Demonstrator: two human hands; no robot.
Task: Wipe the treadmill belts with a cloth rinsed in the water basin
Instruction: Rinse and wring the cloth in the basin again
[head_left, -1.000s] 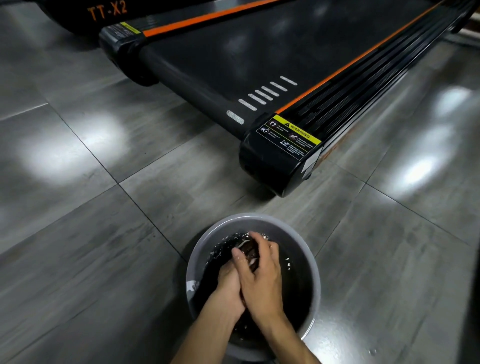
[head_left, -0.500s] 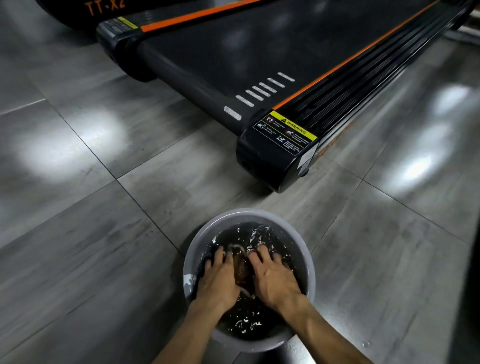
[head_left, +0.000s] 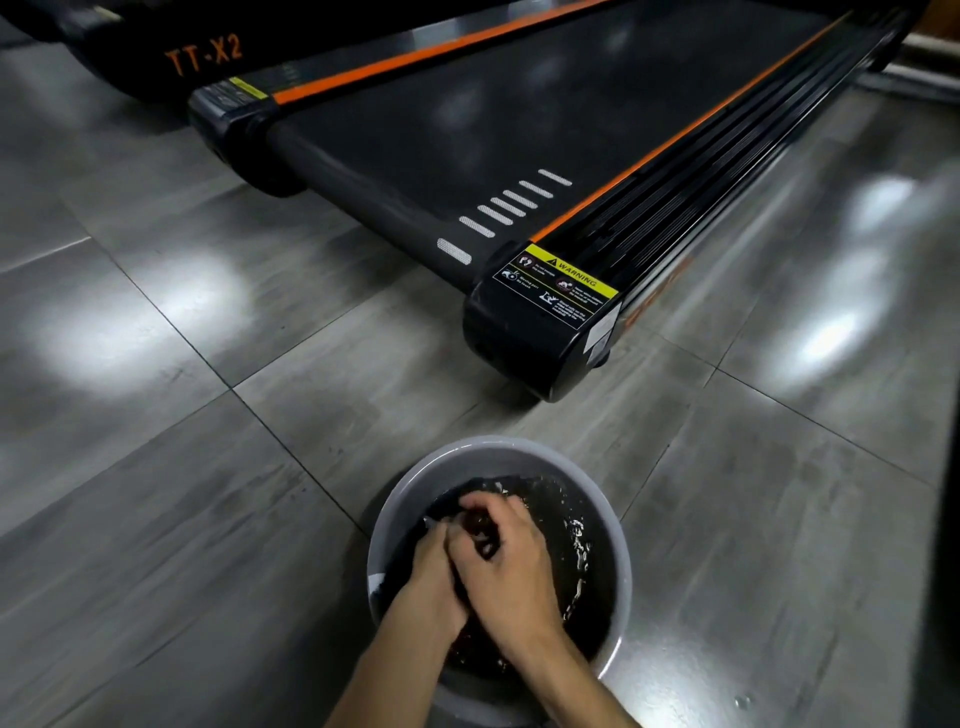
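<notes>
Rinsing step is in hand, judging by both hands sunk in the water basin (head_left: 387, 525) at the bottom centre of the frame. Going left to right: the left hand (head_left: 431, 577) sits in the dark water with its fingers curled around the cloth (head_left: 480, 527), a dark reddish wad barely visible between the two hands; the right hand (head_left: 511, 564) overlaps it just to the right, fingers bent over the same wad, clutching it too. Water is choppy with white glints around the wrists. Treadmill belt (head_left: 519, 119) lies well apart, running from centre to upper right of the frame, with the warning sticker (head_left: 563, 288) on its near corner cap. Wiping not yet started on this belt, it seems. Next move likely calls for wringing the cloth over the basin, then carrying it up to the belt.
</notes>
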